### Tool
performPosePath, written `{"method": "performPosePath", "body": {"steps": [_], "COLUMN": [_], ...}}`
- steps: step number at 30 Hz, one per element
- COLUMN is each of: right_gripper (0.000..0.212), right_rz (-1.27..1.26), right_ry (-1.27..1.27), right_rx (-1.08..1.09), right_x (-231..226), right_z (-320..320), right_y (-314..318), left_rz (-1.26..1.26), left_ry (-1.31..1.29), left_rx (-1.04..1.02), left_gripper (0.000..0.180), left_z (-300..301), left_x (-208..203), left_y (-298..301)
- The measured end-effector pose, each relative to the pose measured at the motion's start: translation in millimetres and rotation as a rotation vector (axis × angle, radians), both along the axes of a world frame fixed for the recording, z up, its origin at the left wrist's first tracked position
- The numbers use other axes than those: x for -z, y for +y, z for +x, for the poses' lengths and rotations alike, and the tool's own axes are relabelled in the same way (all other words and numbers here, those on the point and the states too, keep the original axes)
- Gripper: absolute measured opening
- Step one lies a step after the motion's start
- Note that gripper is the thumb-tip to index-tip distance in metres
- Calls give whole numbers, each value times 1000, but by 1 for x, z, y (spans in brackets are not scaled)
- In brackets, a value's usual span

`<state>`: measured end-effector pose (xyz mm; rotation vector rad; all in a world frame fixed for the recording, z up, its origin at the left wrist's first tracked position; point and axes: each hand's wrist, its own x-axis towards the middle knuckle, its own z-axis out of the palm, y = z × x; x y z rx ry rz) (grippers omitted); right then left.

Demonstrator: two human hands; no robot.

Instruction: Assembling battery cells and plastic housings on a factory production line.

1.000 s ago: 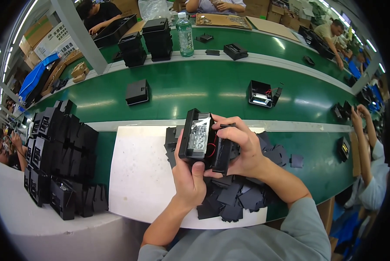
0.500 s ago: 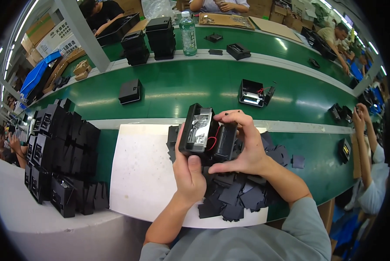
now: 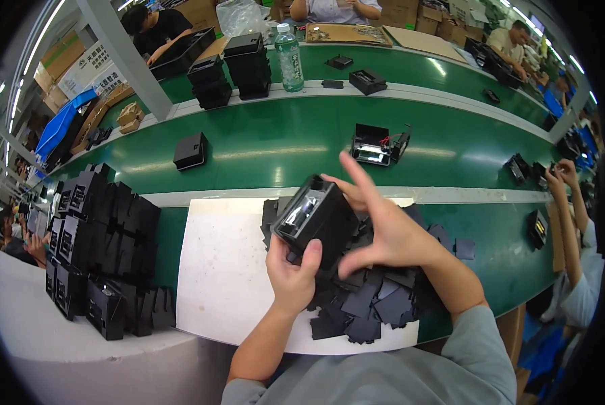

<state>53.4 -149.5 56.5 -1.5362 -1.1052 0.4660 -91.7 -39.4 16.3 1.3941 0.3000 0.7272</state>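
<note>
My left hand [image 3: 292, 273] grips a black plastic box housing [image 3: 314, 217] from below, tilted so its open side with a shiny inner part faces up and left. Against the housing's right side rests my right hand [image 3: 383, 233], fingers spread and index finger pointing up. Both are above a white sheet [image 3: 225, 270] on the green bench. Beneath the hands and to their right lies a pile of several flat black plastic pieces [image 3: 377, 300].
Stacked black housings [image 3: 96, 250] fill the bench's left end. On the green conveyor [image 3: 262, 145] lie a closed black box [image 3: 190, 150] and an open one [image 3: 377, 144]. Further back stand a water bottle [image 3: 290, 57] and black stacks [image 3: 248, 64]. Other people work at right and far side.
The housing has tilted and dropped lower left. My right hand has opened its fingers and now only rests against the side. The boxes on the conveyor have drifted left.
</note>
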Motion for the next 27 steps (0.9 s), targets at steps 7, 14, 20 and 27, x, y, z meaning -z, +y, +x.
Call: {"method": "performPosePath", "body": {"steps": [7, 14, 20, 27], "right_gripper": [97, 82, 77, 74], "right_rz": [-215, 49, 151, 14], "right_ry": [-17, 91, 296, 165], "right_rx": [2, 79, 56, 49], "right_x": [-5, -6, 8, 1], "right_z": [7, -6, -8, -6], "right_y": [-2, 2, 5, 0], "left_rz": [-47, -152, -17, -65], "left_ry": [29, -166, -109, -160], "left_rx": [154, 16, -33, 23], "left_gripper": [50, 52, 53, 54], "left_z": [0, 4, 5, 5], "left_x": [1, -3, -4, -8], "left_y": [1, -5, -6, -4]}}
